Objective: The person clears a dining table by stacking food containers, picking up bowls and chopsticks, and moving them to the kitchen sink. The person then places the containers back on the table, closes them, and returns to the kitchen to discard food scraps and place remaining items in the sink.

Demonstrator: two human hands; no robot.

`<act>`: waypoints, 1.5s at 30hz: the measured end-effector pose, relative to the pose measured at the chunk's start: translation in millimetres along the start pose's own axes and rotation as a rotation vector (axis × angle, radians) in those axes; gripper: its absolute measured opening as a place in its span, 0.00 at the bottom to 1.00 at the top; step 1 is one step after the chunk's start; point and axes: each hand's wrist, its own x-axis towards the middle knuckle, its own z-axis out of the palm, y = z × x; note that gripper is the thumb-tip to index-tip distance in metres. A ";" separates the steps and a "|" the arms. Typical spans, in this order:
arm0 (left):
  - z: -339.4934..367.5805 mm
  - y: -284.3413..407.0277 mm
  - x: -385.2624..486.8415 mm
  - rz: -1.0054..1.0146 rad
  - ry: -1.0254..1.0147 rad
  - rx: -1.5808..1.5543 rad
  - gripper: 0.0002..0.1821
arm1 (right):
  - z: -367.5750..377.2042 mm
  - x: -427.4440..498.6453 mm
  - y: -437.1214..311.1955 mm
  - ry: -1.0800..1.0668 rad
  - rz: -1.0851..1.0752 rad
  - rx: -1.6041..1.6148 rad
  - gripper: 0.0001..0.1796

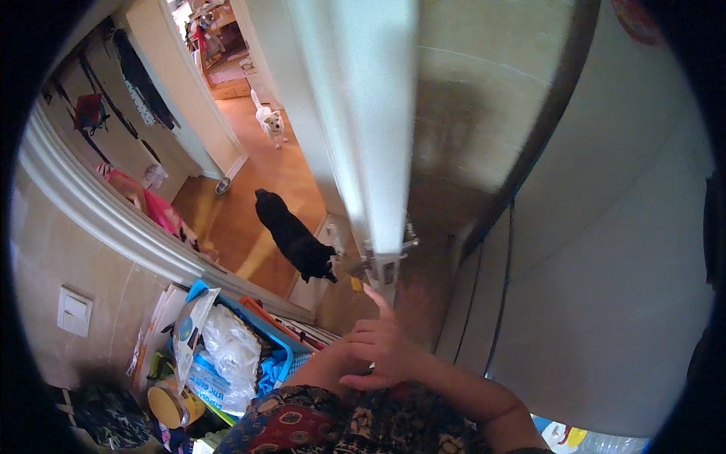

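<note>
My right hand (381,347) reaches forward from the bottom right, its index finger extended and its other fingers loosely apart. No held object shows in it. The fingertip lies close in view to the lower edge of a white door (377,187) and its metal handle (409,235); whether they touch I cannot tell. My left hand is mostly hidden behind the right one; only the bare left forearm (320,366) shows, below a patterned sleeve. Just beyond the door edge, a black dog (292,238) stands at the threshold with its head towards me.
A blue plastic basket (290,357) with plastic bags stands left, beside a lidded yellow jar (170,404). A light switch (75,311) is on the wall. Farther off, a white dog (271,122) faces me on the wooden floor (241,153). A large grey panel (601,306) fills the right.
</note>
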 end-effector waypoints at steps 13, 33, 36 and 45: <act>-18.6 -140.7 -62.5 -0.548 0.108 -0.010 0.34 | -11.3 -48.7 -3.8 0.126 0.083 0.158 0.13; -40.9 -411.6 -36.4 -0.346 -0.749 0.927 0.37 | -6.7 -162.5 21.0 0.045 0.449 0.178 0.13; -46.9 -435.8 -48.0 -0.332 -0.722 0.922 0.44 | -10.1 -173.4 18.9 0.069 0.530 0.174 0.12; -100.6 -408.1 -21.5 -0.700 -0.490 0.648 0.29 | -34.0 -217.7 11.2 0.149 0.781 0.116 0.14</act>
